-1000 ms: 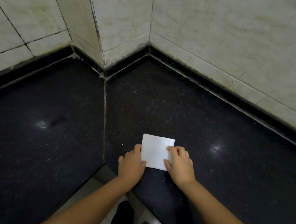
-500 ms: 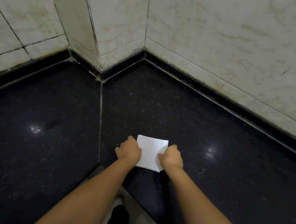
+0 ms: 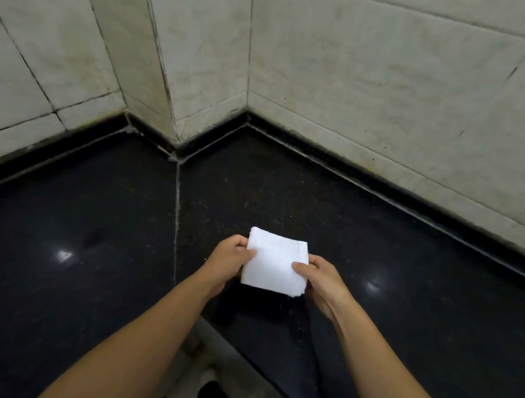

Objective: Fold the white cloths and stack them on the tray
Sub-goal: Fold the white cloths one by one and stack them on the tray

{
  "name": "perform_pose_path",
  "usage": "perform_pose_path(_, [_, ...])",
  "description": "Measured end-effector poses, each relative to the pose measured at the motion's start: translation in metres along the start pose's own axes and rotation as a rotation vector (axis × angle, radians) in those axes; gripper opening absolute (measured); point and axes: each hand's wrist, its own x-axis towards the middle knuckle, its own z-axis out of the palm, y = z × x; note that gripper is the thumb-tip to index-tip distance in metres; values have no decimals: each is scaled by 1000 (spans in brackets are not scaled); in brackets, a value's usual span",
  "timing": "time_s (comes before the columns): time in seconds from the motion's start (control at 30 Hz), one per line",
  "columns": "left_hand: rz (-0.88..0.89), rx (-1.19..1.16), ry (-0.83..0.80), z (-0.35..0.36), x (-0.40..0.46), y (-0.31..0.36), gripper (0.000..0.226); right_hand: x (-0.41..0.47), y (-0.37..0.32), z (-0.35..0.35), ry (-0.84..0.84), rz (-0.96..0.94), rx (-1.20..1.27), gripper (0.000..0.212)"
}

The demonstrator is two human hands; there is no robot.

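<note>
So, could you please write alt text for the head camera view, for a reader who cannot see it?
Two bare hands hold a small folded white cloth by its sides, the left hand on its left edge and the right hand on its right edge, above a dark polished stone counter. Pale tiled walls meet in a corner behind it; no tray is in view.

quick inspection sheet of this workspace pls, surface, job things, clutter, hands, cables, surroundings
surface: black speckled stone counter, glossy with light glints, a pale seam running front to back
job's things: one folded white cloth, held over the counter; no tray in view
clutter: nothing seen
grippers: left hand grips the cloth's left edge; right hand grips its right edge
cables: nothing seen
surroundings: pale marble wall tiles meeting at a corner behind, dark strip along their base; floor and a dark shoe below the counter edge
</note>
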Motion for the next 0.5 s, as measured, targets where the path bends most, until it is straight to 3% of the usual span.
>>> perform_pose_path(0.1, [25, -33, -112, 15, -16, 11, 8, -26, -2, -21, -8, 7, 129, 20])
perform_pose_path(0.27, [24, -18, -360, 46, -48, 27, 22, -84, 3, -56, 123, -23, 333, 19])
perform_pose_path(0.5, [48, 134, -669, 89, -96, 24, 13, -185, 46, -93, 373, -160, 441, 21])
